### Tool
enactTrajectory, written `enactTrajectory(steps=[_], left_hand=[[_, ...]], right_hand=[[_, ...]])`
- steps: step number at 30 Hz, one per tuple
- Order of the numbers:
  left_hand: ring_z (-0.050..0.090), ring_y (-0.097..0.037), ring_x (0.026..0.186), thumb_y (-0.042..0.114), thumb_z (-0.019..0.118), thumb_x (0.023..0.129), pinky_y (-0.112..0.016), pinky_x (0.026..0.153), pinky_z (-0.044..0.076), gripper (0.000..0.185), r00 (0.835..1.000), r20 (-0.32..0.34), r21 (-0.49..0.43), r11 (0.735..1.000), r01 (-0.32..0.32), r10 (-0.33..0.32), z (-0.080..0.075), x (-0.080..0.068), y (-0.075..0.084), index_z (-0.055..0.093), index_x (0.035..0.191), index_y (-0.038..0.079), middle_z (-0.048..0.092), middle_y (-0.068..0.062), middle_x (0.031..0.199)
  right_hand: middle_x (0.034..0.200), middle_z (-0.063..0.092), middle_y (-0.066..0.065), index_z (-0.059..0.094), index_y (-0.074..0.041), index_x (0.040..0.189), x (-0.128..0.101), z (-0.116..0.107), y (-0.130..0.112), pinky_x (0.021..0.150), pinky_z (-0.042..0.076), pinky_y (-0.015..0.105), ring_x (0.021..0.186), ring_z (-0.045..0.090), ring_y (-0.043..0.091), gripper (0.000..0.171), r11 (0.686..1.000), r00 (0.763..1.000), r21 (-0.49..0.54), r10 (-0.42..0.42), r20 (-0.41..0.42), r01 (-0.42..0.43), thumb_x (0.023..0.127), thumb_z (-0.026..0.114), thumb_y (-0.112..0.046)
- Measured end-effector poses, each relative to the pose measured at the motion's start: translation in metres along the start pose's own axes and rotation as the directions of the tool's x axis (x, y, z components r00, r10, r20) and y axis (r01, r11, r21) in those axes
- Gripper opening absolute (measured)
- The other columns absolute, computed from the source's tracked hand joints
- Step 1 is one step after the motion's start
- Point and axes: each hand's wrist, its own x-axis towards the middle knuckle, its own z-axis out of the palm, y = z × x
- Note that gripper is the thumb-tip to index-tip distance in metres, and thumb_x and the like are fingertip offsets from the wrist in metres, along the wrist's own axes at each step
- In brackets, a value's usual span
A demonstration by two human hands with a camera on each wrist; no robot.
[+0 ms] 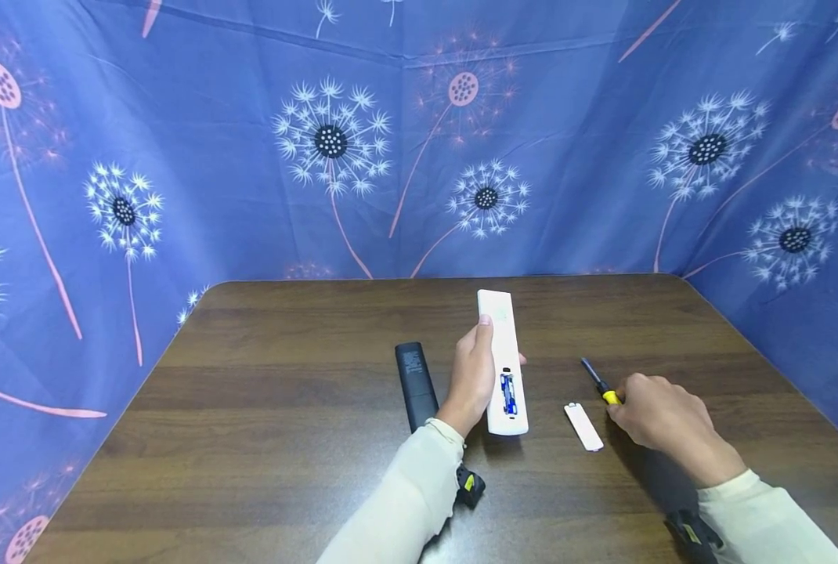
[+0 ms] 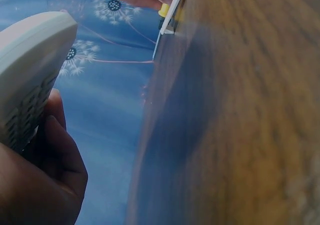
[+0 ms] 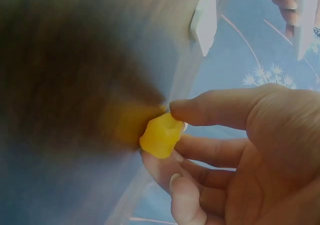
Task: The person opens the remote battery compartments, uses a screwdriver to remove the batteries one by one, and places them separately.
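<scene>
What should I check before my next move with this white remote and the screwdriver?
1. White remote held in your left hand: ok.
2. Cover off, lying on the table: ok.
3. Blue battery exposed: ok.
4. Battery seated firmly: cannot tell, too small.
5. Screwdriver gripped by your right hand: ok.
6. Screwdriver tip at the battery: not ok, it's well apart from the remote.
</scene>
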Motion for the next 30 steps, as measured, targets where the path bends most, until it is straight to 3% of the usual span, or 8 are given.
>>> enactTrajectory(steps=[5,15,23,30], left_hand=[[0.068,-0.02,0.065,0.054,0.029,0.107,-0.03,0.055,0.052,0.055,1.0,-0.005,0.009,1.0,0.004,-0.004,-0.0014,0.0007,-0.002,0.064,0.111,0.012,0.07,-0.009,0.075],[0.068,-0.021,0.063,0.054,0.028,0.107,-0.029,0.054,0.051,0.054,1.0,-0.009,0.015,1.0,0.014,-0.014,-0.0021,0.0003,-0.0018,0.064,0.112,0.014,0.071,-0.008,0.076],[0.068,-0.021,0.065,0.056,0.027,0.107,-0.03,0.056,0.052,0.055,1.0,0.002,0.029,0.999,0.027,-0.027,-0.0018,-0.0007,-0.0011,0.063,0.116,0.016,0.071,-0.007,0.078],[0.067,-0.02,0.063,0.055,0.027,0.107,-0.03,0.054,0.051,0.056,1.0,0.0,0.027,1.0,0.016,-0.016,-0.0005,-0.0003,-0.0013,0.064,0.114,0.014,0.071,-0.008,0.076]], right_hand=[[0.065,0.043,0.003,0.051,-0.018,0.065,0.0002,0.0009,0.0023,0.052,0.034,0.042,0.061,0.045,0.025,0.024,1.0,1.0,0.012,0.003,0.01,-0.003,0.087,0.062,-0.021],[0.07,0.053,0.007,0.064,-0.02,0.073,-0.0007,-0.0012,0.006,0.051,0.038,0.047,0.062,0.051,0.03,0.015,0.999,1.0,0.046,0.025,-0.012,-0.024,0.086,0.06,-0.026],[0.068,0.05,0.006,0.05,-0.017,0.069,-0.0061,0.0004,0.004,0.048,0.034,0.043,0.062,0.047,0.028,0.025,0.998,0.998,0.059,0.037,-0.055,-0.034,0.087,0.06,-0.03],[0.068,0.048,0.005,0.053,-0.016,0.073,-0.0066,0.001,0.0022,0.049,0.032,0.04,0.063,0.045,0.026,0.025,0.995,0.994,0.094,0.034,-0.107,-0.024,0.091,0.059,-0.034]])
